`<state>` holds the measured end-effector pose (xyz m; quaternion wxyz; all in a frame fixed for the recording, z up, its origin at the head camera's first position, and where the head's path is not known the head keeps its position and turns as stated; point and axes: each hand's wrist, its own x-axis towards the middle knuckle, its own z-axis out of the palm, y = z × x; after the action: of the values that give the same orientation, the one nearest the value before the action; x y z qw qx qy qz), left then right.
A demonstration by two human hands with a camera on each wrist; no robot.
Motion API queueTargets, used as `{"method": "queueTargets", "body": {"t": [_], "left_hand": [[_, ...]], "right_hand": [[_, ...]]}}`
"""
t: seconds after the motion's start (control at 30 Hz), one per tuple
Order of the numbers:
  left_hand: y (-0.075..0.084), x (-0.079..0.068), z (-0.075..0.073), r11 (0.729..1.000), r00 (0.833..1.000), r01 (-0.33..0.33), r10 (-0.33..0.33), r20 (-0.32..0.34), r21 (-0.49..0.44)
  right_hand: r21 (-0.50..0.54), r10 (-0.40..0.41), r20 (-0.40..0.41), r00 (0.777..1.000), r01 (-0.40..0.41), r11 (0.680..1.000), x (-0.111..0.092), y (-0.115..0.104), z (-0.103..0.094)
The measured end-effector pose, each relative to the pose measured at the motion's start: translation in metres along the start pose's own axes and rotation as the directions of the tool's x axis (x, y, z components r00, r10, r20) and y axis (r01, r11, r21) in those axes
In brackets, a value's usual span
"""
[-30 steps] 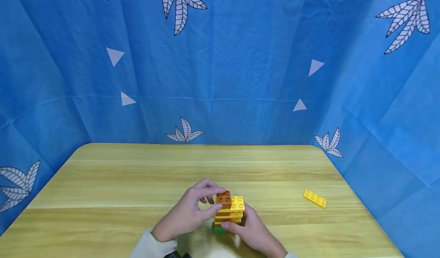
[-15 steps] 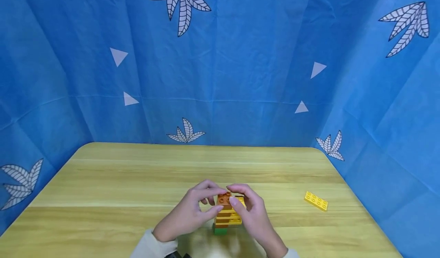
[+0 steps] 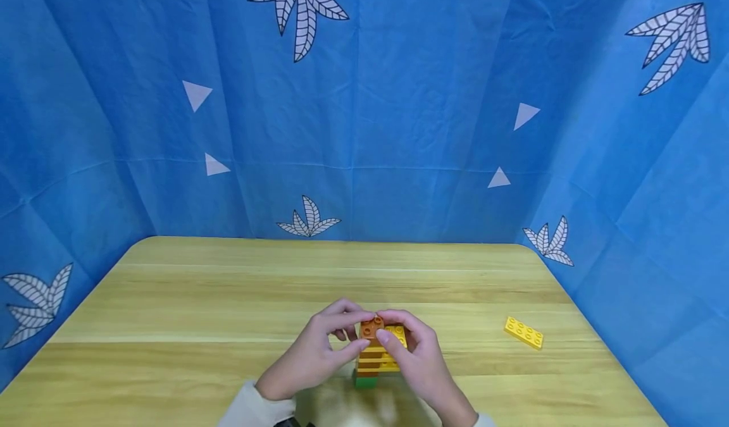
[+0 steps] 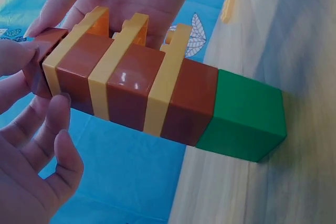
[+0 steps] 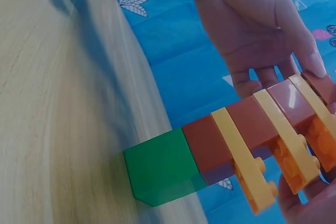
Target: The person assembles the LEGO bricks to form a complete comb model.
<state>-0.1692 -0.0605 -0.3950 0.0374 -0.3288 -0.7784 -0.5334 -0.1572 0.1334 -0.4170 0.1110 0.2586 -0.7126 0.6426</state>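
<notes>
A tower of building blocks stands upright on the wooden table, with a green brick (image 4: 241, 116) at its base. Above it, brown bricks (image 4: 134, 85) alternate with yellow plates (image 4: 170, 80) whose studded ends jut out to the right. My left hand (image 3: 319, 345) pinches the top brown brick (image 3: 370, 331) between thumb and index finger from the left. From the right, my right hand (image 3: 420, 354) has its thumb and index finger on the same brick. In the left wrist view a thin dark gap shows between this brick and the uppermost yellow plate (image 4: 73, 45).
A loose yellow plate (image 3: 523, 333) with two rows of studs lies on the table (image 3: 228, 288) to the right. Behind and beside the table hangs a blue cloth (image 3: 398, 98) with leaf and triangle prints.
My right hand has left the tower's lower right side and risen to the top brown brick, its thumb settling on the near corner. My left hand keeps its hold. The head view has shifted slightly.
</notes>
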Motion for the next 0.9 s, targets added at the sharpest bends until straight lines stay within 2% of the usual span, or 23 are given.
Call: {"method": "queueTargets", "body": {"t": [0.2, 0.5, 0.67, 0.9], "left_hand": [[-0.004, -0.001, 0.001, 0.999, 1.000, -0.007, 0.007, -0.001, -0.041], [-0.005, -0.001, 0.001, 0.998, 1.000, -0.015, 0.015, 0.003, -0.059], [-0.006, 0.000, 0.001, 0.998, 1.000, -0.008, 0.009, 0.010, -0.055], [-0.006, 0.000, 0.000, 0.999, 1.000, 0.005, -0.005, 0.015, -0.042]], "right_hand": [[0.043, -0.021, 0.019, 1.000, 0.021, 0.999, 0.000, 0.002, 0.001], [0.071, -0.104, 0.028, 0.994, 0.102, 0.992, 0.000, 0.006, 0.000], [0.066, -0.175, 0.016, 0.984, 0.174, 0.983, 0.000, 0.008, 0.000], [0.060, -0.185, -0.023, 0.982, 0.186, 0.981, 0.001, 0.011, 0.004]]}}
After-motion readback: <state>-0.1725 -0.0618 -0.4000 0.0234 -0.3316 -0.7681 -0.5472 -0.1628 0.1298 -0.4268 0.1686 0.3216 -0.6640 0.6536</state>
